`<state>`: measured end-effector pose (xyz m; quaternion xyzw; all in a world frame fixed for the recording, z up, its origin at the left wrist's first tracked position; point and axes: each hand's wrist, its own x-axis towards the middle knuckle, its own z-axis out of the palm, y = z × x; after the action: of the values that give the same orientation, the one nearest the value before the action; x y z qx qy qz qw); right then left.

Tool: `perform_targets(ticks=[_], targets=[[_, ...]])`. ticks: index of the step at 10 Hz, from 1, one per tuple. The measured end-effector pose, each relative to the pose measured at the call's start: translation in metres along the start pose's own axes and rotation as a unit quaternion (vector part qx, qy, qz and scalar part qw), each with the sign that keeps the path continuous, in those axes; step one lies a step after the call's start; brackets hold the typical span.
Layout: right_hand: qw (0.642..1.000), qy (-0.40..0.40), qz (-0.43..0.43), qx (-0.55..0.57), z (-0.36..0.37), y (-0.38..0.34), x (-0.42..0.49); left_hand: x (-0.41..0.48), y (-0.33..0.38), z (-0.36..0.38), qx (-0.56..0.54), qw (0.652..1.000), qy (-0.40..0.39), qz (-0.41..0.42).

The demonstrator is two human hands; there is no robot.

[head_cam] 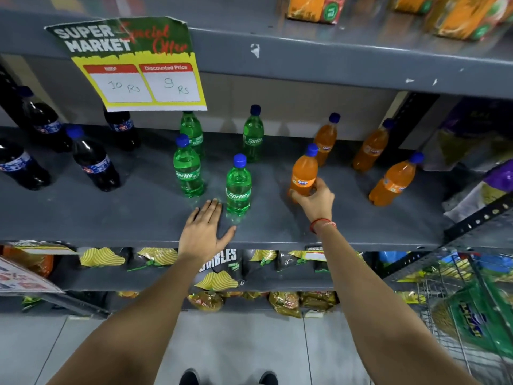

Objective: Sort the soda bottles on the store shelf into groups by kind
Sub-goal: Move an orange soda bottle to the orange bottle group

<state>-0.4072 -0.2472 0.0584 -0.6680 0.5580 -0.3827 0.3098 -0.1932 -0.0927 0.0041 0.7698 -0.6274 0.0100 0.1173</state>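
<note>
On the grey shelf stand several dark cola bottles at the left, several green Sprite bottles in the middle and several orange Fanta bottles at the right. My right hand grips the base of the nearest-left Fanta bottle, which stands upright. My left hand lies flat on the shelf, fingers apart, just left of the front Sprite bottle and not holding it.
A price sign hangs from the shelf above and hides one Sprite bottle's cap. Juice cartons sit on the top shelf. Snack bags fill the lower shelves. A wire basket rack stands at the right.
</note>
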Motion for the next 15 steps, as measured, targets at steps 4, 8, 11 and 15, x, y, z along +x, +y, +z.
perform_targets(ticks=[4,8,11,15], targets=[[0.996,-0.048,0.065,-0.021,-0.054,0.026,0.02,0.0,0.001,0.0,0.008,1.0,-0.014,-0.005],[0.99,0.09,0.105,0.012,-0.028,0.026,0.0,-0.001,0.0,0.002,0.008,1.0,-0.013,-0.005],[0.994,0.063,0.087,0.013,-0.039,0.035,0.013,0.002,0.001,0.001,0.002,1.0,-0.007,-0.006],[0.993,0.069,0.097,0.009,-0.035,0.043,0.018,0.003,0.003,-0.001,-0.002,1.0,-0.012,-0.007]])
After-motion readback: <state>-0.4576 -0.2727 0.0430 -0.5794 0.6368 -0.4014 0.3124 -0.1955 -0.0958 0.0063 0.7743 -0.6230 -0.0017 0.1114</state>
